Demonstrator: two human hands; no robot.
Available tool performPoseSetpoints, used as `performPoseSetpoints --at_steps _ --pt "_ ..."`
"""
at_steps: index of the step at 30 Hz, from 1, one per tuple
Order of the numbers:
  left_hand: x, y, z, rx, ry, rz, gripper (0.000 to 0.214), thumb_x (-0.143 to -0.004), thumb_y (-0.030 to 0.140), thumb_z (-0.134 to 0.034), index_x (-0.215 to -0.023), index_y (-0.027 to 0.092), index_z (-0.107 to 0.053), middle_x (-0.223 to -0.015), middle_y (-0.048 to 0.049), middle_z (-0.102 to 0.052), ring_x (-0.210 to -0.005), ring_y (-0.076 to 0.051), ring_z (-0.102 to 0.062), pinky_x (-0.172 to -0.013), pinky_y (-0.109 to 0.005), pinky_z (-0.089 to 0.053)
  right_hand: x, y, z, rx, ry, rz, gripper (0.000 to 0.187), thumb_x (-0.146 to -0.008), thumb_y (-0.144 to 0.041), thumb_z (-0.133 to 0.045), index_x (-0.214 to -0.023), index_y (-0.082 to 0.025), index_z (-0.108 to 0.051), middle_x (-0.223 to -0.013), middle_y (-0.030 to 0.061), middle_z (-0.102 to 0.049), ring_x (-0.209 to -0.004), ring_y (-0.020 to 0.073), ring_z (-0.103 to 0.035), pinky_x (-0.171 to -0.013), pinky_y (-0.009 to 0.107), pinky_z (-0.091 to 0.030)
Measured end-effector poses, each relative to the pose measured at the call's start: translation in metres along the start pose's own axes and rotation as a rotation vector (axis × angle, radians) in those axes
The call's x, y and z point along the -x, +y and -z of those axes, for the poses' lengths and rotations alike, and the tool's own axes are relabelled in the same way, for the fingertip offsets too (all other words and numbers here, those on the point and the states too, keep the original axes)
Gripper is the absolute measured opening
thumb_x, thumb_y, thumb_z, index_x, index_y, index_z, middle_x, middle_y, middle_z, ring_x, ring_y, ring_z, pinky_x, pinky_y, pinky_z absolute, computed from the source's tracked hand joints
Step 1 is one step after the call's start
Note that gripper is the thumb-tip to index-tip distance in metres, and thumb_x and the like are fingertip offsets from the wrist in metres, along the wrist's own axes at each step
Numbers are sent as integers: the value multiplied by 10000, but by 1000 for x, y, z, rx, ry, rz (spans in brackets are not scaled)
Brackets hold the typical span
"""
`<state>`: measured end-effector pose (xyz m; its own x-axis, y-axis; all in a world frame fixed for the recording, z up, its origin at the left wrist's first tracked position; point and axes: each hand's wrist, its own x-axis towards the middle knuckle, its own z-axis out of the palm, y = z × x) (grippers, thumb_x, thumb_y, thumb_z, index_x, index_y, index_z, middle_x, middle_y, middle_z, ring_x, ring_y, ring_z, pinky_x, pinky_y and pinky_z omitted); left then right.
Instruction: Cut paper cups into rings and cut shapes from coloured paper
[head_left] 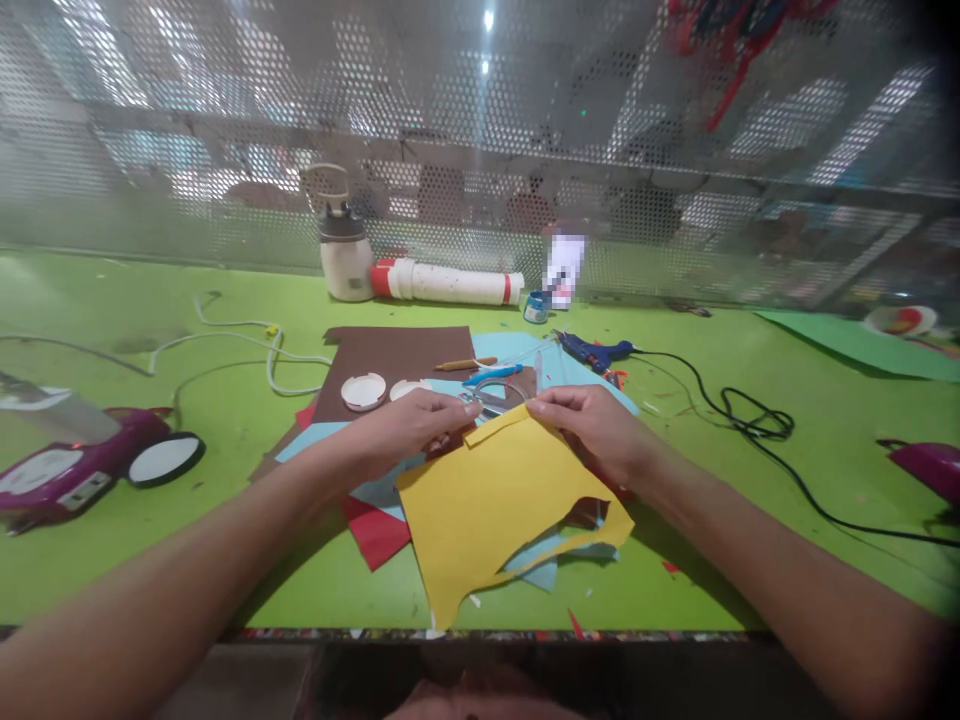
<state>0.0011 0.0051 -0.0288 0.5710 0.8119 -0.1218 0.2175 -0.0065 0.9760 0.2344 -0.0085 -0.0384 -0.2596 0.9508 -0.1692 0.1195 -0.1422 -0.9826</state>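
My right hand (pixel 600 430) pinches the top edge of a yellow sheet (pixel 487 500) between thumb and fingers. A narrow strip along that edge is folded over, and the sheet's lower right side has a curved cut-out and a thin trailing strip. My left hand (pixel 420 425) is closed beside the fold's left end; what its fingers grip is unclear. Just past its thumb shows a shiny metal piece (pixel 493 403), partly hidden. Beyond the hands lie a blue pen (pixel 493 375), a brown pen-like stick (pixel 465 364) and a round white lid (pixel 364 391).
Brown card (pixel 397 350), light blue and red sheets (pixel 377 535) lie under the work. A blue glue gun (pixel 592 352) trails a black cord to the right. At the back stand a spray bottle (pixel 346 262) and a small blue jar (pixel 535 307). A purple device (pixel 82 465) sits left.
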Motion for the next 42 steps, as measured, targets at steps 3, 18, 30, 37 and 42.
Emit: performPoseSetpoints --at_steps 3,18,30,37,42 --pt "-1 -2 3 57 97 27 464 -840 556 -546 -630 151 -632 -604 -5 -551 -550 -116 -433 -544 -251 -316 -1 -3 3 -12 13 33 181 -911 -312 -627 -858 -139 -634 -689 -41 -621 -549 93 -585 -515 232 -489" --pt "-2 3 25 107 438 -98 495 -821 597 -552 -701 136 -685 -640 -43 -626 -558 -130 -516 -519 -246 -358 3 -17 13 146 183 353 250 -938 -381 -576 -897 -141 -631 -700 -32 -626 -570 104 -608 -516 241 -506" --pt "29 46 -17 321 205 -231 287 -834 395 -636 -732 129 -673 -666 -54 -654 -585 -123 -573 -529 -223 -414 42 -50 -2 831 482 1401 363 -796 -24 -646 -1082 -247 -659 -858 37 -682 -769 181 -597 -706 350 -502" --pt "29 38 -33 538 216 -92 322 -845 389 -628 -773 87 -715 -701 -103 -687 -622 -152 -619 -538 -233 -493 17 -25 -18 1035 248 1513 368 -844 -57 -592 -1193 -172 -604 -910 109 -663 -833 222 -572 -692 389 -531" --pt "19 26 -24 660 245 -111 172 -822 235 -664 -766 82 -721 -717 -96 -708 -624 -123 -623 -574 -198 -525 16 -19 -25 1085 236 1424 337 -832 -25 -609 -1154 -121 -618 -992 148 -654 -945 258 -538 -786 449 -514"
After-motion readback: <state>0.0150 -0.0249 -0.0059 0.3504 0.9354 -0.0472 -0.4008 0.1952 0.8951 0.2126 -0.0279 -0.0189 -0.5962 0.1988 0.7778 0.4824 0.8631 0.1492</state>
